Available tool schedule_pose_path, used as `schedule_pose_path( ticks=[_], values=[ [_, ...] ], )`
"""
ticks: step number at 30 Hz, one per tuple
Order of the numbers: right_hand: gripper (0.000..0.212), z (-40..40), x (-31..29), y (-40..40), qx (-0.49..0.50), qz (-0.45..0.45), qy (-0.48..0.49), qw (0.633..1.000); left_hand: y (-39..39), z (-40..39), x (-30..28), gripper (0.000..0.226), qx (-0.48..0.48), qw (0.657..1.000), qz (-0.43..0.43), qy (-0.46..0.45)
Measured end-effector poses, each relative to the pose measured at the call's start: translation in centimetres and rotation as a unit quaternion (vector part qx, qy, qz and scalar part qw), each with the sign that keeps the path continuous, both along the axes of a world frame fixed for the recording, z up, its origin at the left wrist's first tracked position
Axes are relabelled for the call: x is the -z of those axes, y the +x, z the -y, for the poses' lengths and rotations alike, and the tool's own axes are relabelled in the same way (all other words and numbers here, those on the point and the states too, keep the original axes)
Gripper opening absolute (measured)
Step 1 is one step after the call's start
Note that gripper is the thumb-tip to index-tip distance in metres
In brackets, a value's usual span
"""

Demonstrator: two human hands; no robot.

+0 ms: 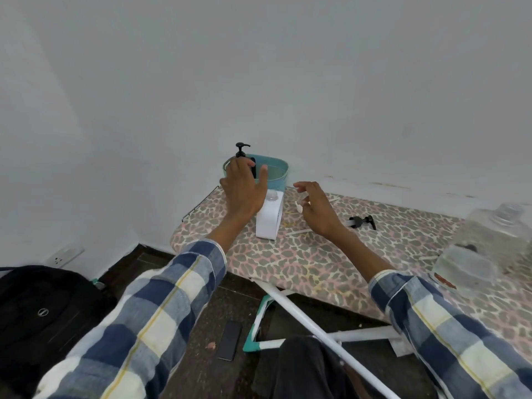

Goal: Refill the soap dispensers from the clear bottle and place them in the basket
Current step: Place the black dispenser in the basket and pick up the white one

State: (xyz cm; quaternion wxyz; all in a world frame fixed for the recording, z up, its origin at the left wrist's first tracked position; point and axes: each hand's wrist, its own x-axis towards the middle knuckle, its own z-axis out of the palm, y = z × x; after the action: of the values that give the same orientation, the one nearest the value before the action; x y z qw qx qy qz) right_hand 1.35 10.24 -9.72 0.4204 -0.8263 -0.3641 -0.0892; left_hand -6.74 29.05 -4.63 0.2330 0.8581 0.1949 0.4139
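Observation:
A teal basket (277, 175) stands at the back left of the leopard-print board (316, 263), against the wall. Inside it is a dark soap dispenser with a black pump (241, 149). My left hand (244, 190) hovers in front of that dispenser, fingers spread, holding nothing. A white dispenser (269, 221) with its top off stands on the board just in front of the basket. My right hand (316, 210) is to its right, fingers loosely curled and apart. A loose black pump head (363, 221) lies further right. The clear bottle (495, 234) stands at the board's right edge.
A second clear container (463, 270) with a red label sits in front of the clear bottle. Thin white tubes (298, 232) and a small white scrap (299, 207) lie on the board. On the floor are a black backpack (43, 309), a phone (229, 340) and the board's white legs (305, 315).

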Motion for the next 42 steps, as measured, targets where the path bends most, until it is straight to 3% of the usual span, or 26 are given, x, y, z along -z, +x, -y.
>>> schedule_pose_path(
  ticks=[4,9,13,17,25,33,37,42],
  values=[
    [0.058,1.9,-0.3,-1.9,0.017,-0.012,-0.01,1.0,-3.2,2.7,0.6,0.058,0.064,0.994,-0.029,-0.082],
    [0.055,4.6,-0.6,-3.5,0.032,-0.014,-0.024,0.999,-5.2,5.3,2.3,0.091,0.021,0.989,-0.12,-0.079],
    [0.05,7.5,-1.1,-5.2,0.024,-0.002,-0.045,0.999,-6.0,6.6,3.4,0.066,-0.031,0.981,-0.135,-0.134],
    [0.047,10.7,-1.8,-6.1,0.04,0.023,-0.041,0.998,-6.8,9.0,3.5,0.056,-0.043,0.99,-0.076,-0.107],
    [0.044,16.2,-4.7,-8.7,0.092,0.168,0.013,0.981,-5.4,17.8,2.5,0.052,0.094,0.988,0.019,-0.119],
    [0.038,23.2,-4.5,-10.3,0.254,0.296,0.043,0.92,-3.5,25.7,6.3,0.053,0.215,0.96,0.011,-0.179],
    [0.049,26.9,-2.4,-10.6,0.37,0.23,0.103,0.894,-3.9,27.5,9.2,0.052,0.245,0.95,-0.005,-0.193],
    [0.081,30.5,0.8,-9.7,0.401,0.094,0.167,0.896,-3.5,27.8,10.3,0.058,0.264,0.955,-0.05,-0.128]
  ],
)
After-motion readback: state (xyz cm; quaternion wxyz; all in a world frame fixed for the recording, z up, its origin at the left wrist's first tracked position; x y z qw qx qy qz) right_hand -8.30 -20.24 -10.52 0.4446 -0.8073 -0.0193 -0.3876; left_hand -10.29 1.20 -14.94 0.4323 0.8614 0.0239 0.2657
